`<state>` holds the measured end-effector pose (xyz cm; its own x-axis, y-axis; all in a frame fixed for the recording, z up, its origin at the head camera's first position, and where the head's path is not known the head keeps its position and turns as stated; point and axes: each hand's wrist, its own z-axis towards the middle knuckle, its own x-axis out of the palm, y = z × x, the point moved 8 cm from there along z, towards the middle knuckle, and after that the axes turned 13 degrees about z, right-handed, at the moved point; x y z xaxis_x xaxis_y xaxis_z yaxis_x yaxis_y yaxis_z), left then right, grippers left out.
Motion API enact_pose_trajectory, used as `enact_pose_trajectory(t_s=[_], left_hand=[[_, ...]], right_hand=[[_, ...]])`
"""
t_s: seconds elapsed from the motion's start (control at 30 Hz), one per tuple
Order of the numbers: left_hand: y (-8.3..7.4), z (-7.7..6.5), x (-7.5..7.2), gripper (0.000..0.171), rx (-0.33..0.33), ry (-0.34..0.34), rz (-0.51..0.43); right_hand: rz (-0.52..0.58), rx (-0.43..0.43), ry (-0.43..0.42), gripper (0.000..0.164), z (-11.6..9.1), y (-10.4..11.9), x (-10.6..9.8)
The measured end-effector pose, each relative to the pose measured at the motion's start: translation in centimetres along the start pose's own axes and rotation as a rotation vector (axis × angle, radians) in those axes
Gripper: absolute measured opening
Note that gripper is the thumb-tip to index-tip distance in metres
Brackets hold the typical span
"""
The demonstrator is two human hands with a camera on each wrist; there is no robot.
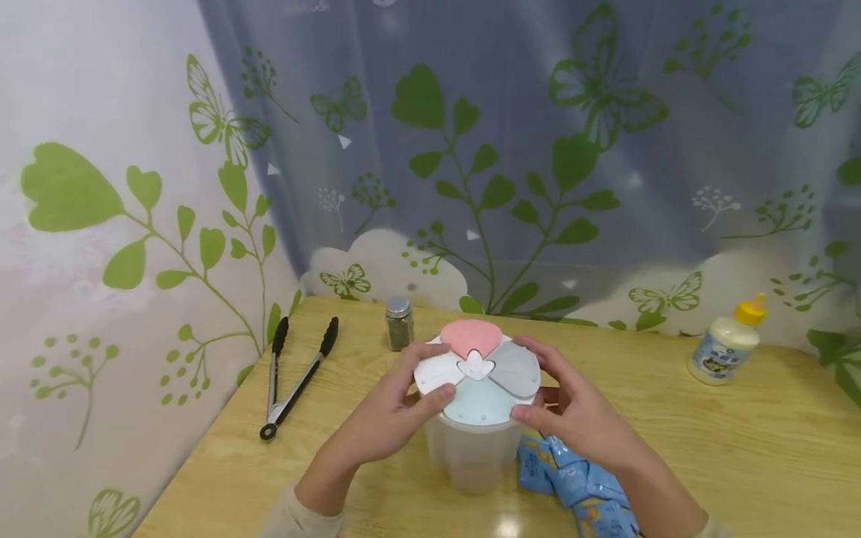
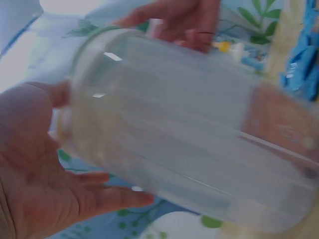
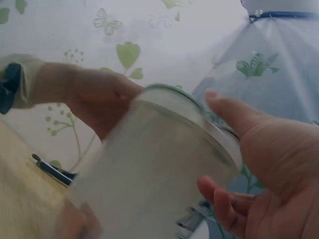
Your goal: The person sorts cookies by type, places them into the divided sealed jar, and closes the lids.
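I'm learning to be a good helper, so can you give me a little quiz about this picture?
Use the head view.

1. True or false: the arms of the tongs are spread apart.

2. On the flower-shaped lid, what colour is the back petal, farthest from the camera?
A) yellow
B) pink
C) black

3. Fill in: of the left grip and the right grip, the one nearer the blue packets is the ____ one.

Key: 1. True. 2. B. 3. right.
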<state>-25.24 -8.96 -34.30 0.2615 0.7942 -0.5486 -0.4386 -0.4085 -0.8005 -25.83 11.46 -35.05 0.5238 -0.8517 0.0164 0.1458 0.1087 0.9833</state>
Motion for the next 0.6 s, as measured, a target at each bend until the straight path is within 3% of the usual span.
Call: enact_pose_trajectory(t_s=[0.1,0.2,0.27,0.33,0.4,0.47,0.6], left_hand=[[0.2,-0.4,-1.4,0.040,-0.071,-0.106,0.077],[0.5,-0.8,-2.9,0.032,-0.140,-0.279,0.154],[0.5,-1.0,-3.6,0.026,-0.159,-0.390,0.212],[0.2,-1.2,-3.9,0.023,-0.140,-0.452,0.269],[-0.1,-1.1,-3.6,0.027,-0.104,-0.439,0.298],[-0.2,-0.7,-2.7,0.038,-0.062,-0.362,0.284],[0.2,-0.1,-0.4,0.071,-0.053,-0.193,0.127]], right_hand=[[-0.005,-0.056,0.009,0.050,0.0,0.3,-0.8],[0.028,-0.109,0.022,0.034,0.2,0.3,-1.0],[0.051,-0.120,0.027,0.031,0.3,0.2,-0.9],[0.067,-0.119,0.042,0.034,0.3,-0.1,-0.7],[0.084,-0.101,0.065,0.046,0.3,-0.3,-0.4],[0.123,-0.090,0.107,0.062,0.4,-0.4,0.1],[0.186,-0.076,0.173,0.083,0.5,-0.4,1.0]])
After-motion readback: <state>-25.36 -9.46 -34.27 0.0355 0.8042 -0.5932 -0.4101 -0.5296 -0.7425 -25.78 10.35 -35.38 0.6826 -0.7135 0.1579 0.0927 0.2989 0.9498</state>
